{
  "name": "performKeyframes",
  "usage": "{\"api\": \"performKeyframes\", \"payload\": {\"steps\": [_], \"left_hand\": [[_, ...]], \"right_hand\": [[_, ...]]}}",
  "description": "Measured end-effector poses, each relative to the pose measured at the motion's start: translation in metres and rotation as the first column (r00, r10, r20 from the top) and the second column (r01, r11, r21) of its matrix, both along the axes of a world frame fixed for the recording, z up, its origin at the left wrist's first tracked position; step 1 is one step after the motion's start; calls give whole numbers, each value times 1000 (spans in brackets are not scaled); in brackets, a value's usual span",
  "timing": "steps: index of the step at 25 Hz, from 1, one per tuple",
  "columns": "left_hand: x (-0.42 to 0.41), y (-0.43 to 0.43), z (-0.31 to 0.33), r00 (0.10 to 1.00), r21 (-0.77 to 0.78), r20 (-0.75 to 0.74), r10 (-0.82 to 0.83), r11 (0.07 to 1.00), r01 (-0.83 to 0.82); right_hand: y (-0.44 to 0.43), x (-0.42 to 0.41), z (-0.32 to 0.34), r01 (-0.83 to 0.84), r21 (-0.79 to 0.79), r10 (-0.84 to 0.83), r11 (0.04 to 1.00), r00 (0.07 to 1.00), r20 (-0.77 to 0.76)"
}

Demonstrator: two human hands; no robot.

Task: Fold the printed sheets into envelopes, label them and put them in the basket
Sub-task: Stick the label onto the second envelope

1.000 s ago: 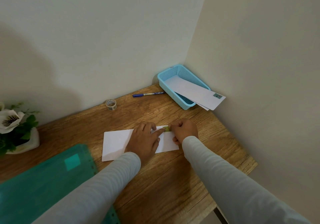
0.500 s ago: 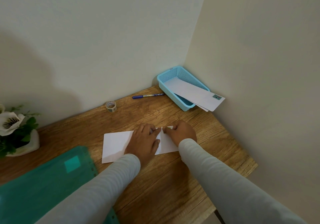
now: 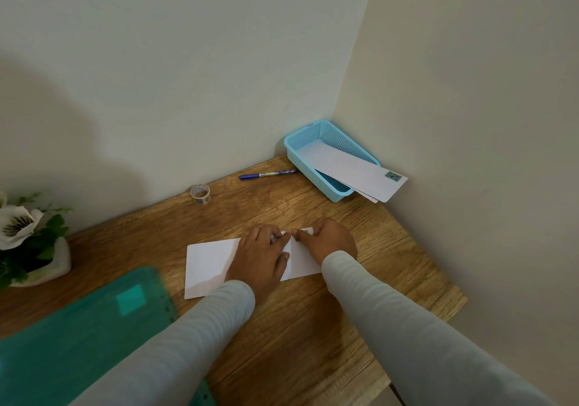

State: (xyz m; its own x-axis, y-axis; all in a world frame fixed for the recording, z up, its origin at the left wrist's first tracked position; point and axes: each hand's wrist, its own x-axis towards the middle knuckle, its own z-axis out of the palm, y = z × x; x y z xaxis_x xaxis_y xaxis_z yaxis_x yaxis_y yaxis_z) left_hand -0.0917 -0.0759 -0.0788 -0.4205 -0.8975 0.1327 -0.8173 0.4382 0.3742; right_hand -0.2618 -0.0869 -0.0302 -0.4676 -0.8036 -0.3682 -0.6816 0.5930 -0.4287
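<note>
A white folded sheet (image 3: 208,264) lies flat on the wooden desk (image 3: 300,336). My left hand (image 3: 261,256) presses down on its middle, fingers spread. My right hand (image 3: 326,242) rests on its right end, fingertips pinching at the top edge, where a small green label (image 3: 308,231) shows. The fingertips of both hands meet at that edge. In the far right corner stands a light blue basket (image 3: 305,142), with white envelopes (image 3: 354,169) lying in it and sticking out over its near rim; the top one bears a small stamp-like label (image 3: 393,176).
A blue pen (image 3: 266,175) lies by the back wall, left of the basket. A small roll of clear tape (image 3: 200,193) stands further left. A green plastic folder (image 3: 78,336) covers the near left. A white pot with a flower (image 3: 28,239) sits at the left edge.
My right fingertips slid left along the sheet's top edge toward my left hand. The green label, plain a second ago, is now mostly covered.
</note>
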Motion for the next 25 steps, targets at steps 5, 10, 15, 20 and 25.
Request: {"api": "performKeyframes", "payload": {"steps": [5, 10, 15, 20, 25], "left_hand": [[0, 0, 1, 1000, 17, 6, 1, 1000, -1], [1, -1, 0, 1000, 3, 7, -7, 1000, 7], [1, -1, 1, 1000, 5, 6, -9, 1000, 9], [1, -1, 2, 1000, 12, 12, -6, 1000, 6], [0, -2, 1, 1000, 27, 6, 6, 1000, -6]], "right_hand": [[-3, -5, -1, 60, -37, -57, 998, 996, 70], [4, -14, -3, 114, -112, -89, 987, 974, 206], [12, -17, -4, 14, -112, 9, 994, 979, 203], [0, 2, 3, 15, 30, -15, 999, 999, 29], [-1, 2, 5, -26, 56, 25, 998, 1000, 13]]}}
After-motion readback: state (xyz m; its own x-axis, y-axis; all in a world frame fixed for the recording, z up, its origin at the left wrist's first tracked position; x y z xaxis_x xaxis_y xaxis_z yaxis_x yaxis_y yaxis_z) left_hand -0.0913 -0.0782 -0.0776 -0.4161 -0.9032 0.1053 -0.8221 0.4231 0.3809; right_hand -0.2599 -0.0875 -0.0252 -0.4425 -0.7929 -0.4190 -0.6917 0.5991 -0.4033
